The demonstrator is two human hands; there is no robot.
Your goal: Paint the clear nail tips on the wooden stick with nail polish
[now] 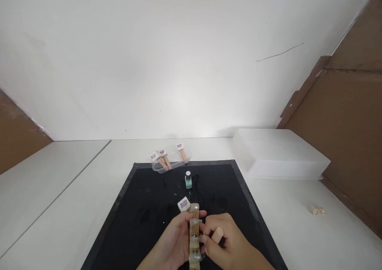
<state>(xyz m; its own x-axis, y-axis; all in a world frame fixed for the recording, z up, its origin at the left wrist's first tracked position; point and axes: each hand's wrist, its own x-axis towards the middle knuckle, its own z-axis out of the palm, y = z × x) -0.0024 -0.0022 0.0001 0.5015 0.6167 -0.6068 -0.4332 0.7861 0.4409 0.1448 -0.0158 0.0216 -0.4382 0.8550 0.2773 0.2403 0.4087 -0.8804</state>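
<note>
Left hand, bottom centre, is curled in a firm grip on a knobbly strip; just right of it, my right hand is closed around a pale stick. I judge it best to brace the strip steadily and keep pressure light. Black mat on white surface; teal bottle lower centre, clear tray behind, white wall above.

You can read no text: the purple marks on the white square block and three white-headed, pink-handled sticks are too small.
</note>
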